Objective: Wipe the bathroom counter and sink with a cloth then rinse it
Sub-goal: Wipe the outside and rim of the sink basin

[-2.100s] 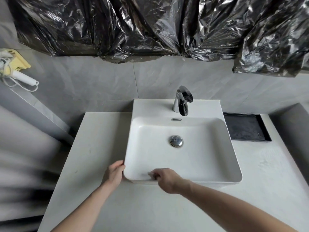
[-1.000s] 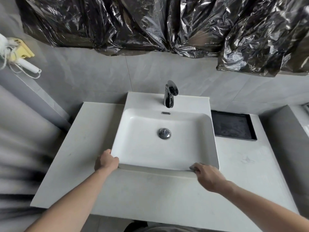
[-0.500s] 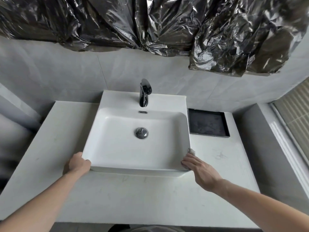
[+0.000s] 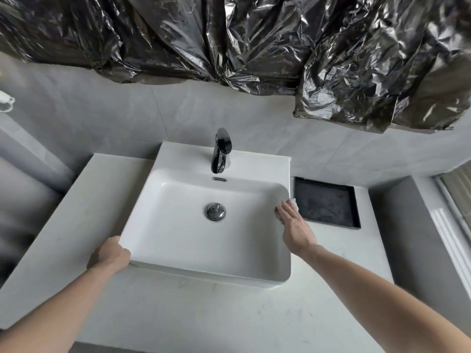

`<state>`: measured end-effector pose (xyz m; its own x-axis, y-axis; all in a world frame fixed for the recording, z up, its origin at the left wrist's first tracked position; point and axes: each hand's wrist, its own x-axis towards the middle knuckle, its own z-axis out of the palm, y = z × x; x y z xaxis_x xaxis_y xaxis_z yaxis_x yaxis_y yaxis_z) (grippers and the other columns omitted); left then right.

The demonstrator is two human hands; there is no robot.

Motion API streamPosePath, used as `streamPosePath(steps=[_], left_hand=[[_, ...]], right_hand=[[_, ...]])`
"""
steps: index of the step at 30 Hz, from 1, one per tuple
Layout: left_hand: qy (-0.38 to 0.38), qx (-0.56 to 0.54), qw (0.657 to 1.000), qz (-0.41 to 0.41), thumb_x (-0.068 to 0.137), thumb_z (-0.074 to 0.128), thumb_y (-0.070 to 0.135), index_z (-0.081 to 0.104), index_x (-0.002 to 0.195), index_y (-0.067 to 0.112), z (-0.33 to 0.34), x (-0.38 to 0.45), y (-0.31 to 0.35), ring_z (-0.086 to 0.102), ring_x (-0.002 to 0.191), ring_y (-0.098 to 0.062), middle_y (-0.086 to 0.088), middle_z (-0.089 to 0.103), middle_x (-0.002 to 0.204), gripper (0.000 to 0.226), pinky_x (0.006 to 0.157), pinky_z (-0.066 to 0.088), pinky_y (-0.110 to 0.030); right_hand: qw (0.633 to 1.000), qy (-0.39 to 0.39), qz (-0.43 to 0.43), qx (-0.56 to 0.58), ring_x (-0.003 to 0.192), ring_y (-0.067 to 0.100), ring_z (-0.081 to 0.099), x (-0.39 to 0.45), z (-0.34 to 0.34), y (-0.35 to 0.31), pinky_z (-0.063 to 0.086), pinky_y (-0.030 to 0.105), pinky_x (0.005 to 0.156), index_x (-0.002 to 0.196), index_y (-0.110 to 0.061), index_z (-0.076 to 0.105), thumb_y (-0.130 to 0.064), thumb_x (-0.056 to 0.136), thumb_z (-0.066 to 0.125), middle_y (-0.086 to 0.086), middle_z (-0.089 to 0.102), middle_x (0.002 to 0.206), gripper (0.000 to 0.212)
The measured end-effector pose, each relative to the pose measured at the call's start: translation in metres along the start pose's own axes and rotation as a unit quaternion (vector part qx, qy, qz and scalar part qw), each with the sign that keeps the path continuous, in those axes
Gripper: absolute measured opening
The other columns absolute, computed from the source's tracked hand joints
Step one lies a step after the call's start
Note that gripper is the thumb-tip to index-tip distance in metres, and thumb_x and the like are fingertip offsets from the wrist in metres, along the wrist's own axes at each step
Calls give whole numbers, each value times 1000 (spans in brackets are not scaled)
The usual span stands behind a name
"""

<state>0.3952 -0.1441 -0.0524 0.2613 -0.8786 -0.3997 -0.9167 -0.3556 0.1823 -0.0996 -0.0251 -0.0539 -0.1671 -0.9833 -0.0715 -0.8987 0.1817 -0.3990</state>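
Both hands busy: right hand (image 4: 295,226) slid cloth (image 4: 292,202) up sink (image 4: 178,240) rim; left hand (image 4: 112,256) still grips corner.

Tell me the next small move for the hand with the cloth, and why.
Probably slide the right hand farther along the sink right rim toward the faucet: the cloth sits only partway up that rim, and the back ledge lies just ahead. The left hand steadies the front-left corner.
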Motion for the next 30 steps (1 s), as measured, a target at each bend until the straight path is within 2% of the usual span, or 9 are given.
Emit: streamPosePath(steps=[2,5,7,9,13,16,19,23,30], left_hand=[[1,-1,1000,-3,82,58,16,66,106,20,1,2,1,66,92,-34,-11,71,107,25,75,50,-30],[9,-2,1000,-14,81,58,15,65,97,18,1,1,3,65,89,-34,-11,71,102,17,76,52,-32],[15,-2,1000,-22,81,57,16,64,94,19,3,1,3,66,89,-35,-12,71,101,15,76,53,-33],[21,-10,999,-29,80,56,16,64,94,20,4,1,3,66,87,-34,-11,71,100,16,75,54,-33],[23,-23,999,-36,76,57,15,64,86,19,3,4,1,65,80,-34,-9,71,92,13,71,54,-32],[22,-21,999,-43,76,59,13,62,78,18,1,3,3,64,78,-33,-8,70,86,6,69,51,-30],[14,-24,998,-48,75,59,14,62,75,18,-1,4,4,64,75,-31,-6,68,80,6,65,49,-28],[17,-27,998,-49,76,59,15,64,77,19,-2,3,5,64,74,-31,-5,69,79,6,64,49,-28],[10,-41,997,-63,73,60,14,67,77,20,-10,-5,12,65,74,-32,-3,69,78,9,64,49,-27]], right_hand=[[1000,-8,0,-1,143,33,34,19,9,12,38,49,118,125,-7,50,16,73,30,12,46,142,60],[1000,3,17,9,148,33,29,44,8,13,38,45,119,118,-12,50,16,70,31,12,43,145,58],[999,19,20,21,156,30,18,58,3,10,34,38,122,141,-10,48,18,77,34,5,32,163,71],[998,17,45,42,159,25,10,70,-2,11,30,38,124,162,-9,25,14,86,35,2,13,172,80],[989,27,119,84,148,24,39,98,-16,10,46,37,103,165,-19,17,-3,98,35,-10,7,173,71],[981,44,155,111,136,35,51,127,-23,10,44,42,102,160,-23,31,-16,103,33,-7,23,170,57],[950,71,221,210,121,46,58,158,-31,18,46,43,93,143,-19,49,-23,104,32,18,59,142,42],[926,61,278,250,123,46,57,173,-37,22,45,42,99,143,-14,53,-26,108,34,25,62,135,41],[917,72,301,252,119,45,59,115,-15,16,44,42,94,129,-8,58,-32,107,36,25,65,130,39]])
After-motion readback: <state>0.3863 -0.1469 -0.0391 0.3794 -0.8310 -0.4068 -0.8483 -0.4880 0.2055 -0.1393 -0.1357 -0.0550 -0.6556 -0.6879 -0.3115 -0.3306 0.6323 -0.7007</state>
